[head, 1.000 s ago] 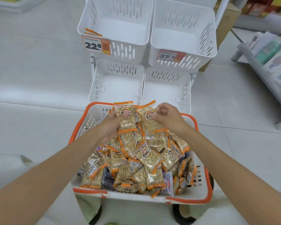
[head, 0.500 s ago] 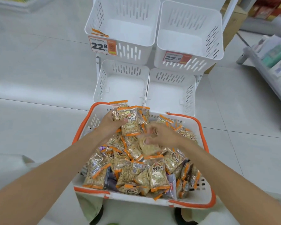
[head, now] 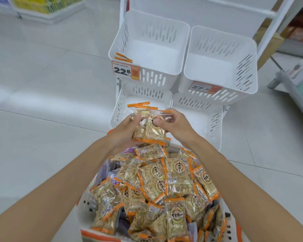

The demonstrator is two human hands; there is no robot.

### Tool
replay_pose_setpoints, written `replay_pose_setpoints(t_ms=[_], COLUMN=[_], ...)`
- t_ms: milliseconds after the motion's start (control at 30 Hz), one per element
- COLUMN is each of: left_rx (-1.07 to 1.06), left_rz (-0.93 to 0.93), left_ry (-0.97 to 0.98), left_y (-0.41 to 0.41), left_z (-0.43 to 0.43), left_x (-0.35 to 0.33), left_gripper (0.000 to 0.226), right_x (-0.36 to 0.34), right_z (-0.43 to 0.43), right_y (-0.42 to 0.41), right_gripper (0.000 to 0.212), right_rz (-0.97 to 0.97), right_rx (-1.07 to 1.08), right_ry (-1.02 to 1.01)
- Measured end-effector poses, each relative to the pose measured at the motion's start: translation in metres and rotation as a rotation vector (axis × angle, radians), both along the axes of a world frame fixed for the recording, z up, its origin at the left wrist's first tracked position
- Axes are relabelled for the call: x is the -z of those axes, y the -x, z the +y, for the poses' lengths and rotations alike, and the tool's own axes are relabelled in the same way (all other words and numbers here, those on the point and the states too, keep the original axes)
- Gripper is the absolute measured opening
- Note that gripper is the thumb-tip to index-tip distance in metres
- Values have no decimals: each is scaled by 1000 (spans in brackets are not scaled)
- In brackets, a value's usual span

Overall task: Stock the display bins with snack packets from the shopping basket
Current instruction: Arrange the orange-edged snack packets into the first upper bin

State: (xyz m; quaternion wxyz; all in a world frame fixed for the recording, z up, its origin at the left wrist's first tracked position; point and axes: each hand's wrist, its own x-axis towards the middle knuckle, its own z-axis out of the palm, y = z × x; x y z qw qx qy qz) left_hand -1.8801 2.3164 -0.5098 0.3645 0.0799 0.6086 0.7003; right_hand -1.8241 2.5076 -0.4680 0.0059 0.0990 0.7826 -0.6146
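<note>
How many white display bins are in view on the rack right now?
4. Upper left bin, with the 22.8 tag; upper right bin, with the 27.6 tag; lower left bin, behind the held packets; lower right bin beside it. More may sit above the frame.

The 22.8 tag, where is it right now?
In the head view, the 22.8 tag hangs on the front left corner of the upper left bin, just above the lower left bin and left of the 27.6 tag.

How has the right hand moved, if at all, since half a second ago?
Yes: right hand rose off the basket pile, forward to the packets held by the left hand, near the lower bins.
</note>
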Motion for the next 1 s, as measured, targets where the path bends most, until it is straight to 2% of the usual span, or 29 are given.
replay_pose_setpoints(t_ms=[67,133,200,233,333,467,567,633,700,767,833,900,967,1000], left_rx=[63,112,198,227,243,265,94,-58,-102,-84,-71,-48,-28,-25], left_rz=[89,186,264,307,402,630,891,1073,1030,960,944,909,873,872], left_ry=[58,105,145,166,244,323,432,685,807,748,589,423,325,306], left_y=[9,25,42,52,87,138,186,218,240,254,261,264,271,273], left_z=[4,6,6,6,8,14,13,5,-2,-4,-3,-3,-5,-5], left_x=[-10,-18,-32,-40,-70,-111,-125,-123,-110,-96,-84,-78,-69,-65], left_gripper=[71,80,72,67,62,70,113,134,142,138,127,114,108,109], right_x=[-1,-11,-25,-33,-60,-105,-124,-121,-110,-91,-68,-52,-44,-42], right_z=[-9,-10,-10,-10,-4,9,14,17,18,11,3,-1,3,5], right_y=[16,33,50,59,88,134,179,214,250,280,305,317,318,319], right_gripper=[38,59,77,74,48,39,34,37,40,40,39,36,39,39], right_rz=[33,-6,-20,-3,13,-5,172,295,368,374,311,128,-60,-71], right_rx=[-26,-64,-93,-112,-215,-327,-192,-53,38,56,-4,-161,-298,-305], right_ry=[-58,-51,-59,-48,17,6,-37,-75,-149,-174,-204,-237,-144,-104])
